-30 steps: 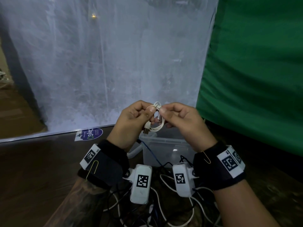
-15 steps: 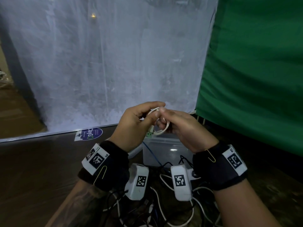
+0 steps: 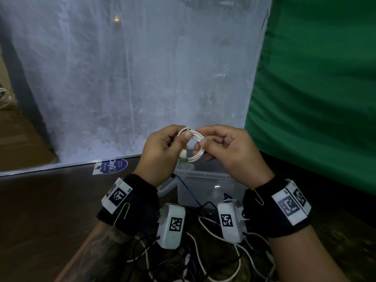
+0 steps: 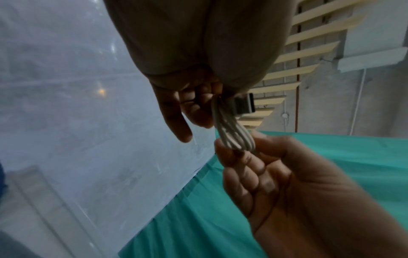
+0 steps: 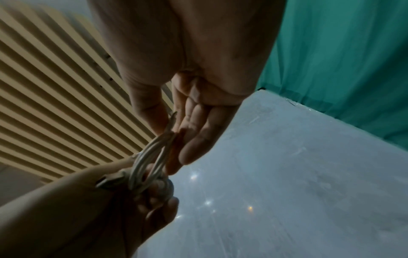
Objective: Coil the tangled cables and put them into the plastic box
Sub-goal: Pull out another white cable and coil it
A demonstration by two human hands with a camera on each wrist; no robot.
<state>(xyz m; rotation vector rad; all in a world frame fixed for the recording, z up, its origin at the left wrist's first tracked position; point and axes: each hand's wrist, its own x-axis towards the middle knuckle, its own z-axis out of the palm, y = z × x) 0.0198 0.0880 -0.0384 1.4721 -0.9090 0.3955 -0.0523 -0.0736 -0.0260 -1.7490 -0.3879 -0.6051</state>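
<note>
A small coil of white cable (image 3: 195,147) hangs in the air between both hands, above the clear plastic box (image 3: 205,180). My left hand (image 3: 162,151) pinches the coil's left side between thumb and fingers, and its USB plug (image 3: 182,161) hangs below. My right hand (image 3: 230,151) pinches the coil's right side. The left wrist view shows the looped strands (image 4: 234,134) running from my left hand's fingers to the right hand's fingertips (image 4: 225,153), with the plug (image 4: 244,104) beside them. In the right wrist view the strands (image 5: 152,157) bridge both hands.
A tangle of white, black and blue cables (image 3: 203,251) lies on the dark floor under my wrists. A frosted plastic sheet (image 3: 132,78) stands behind the box, and a green cloth (image 3: 315,88) hangs at the right. A round sticker (image 3: 114,166) marks the floor.
Both hands have turned the coil so its ring faces the head camera, and they have drawn slightly apart. The USB plug now hangs below the left thumb.
</note>
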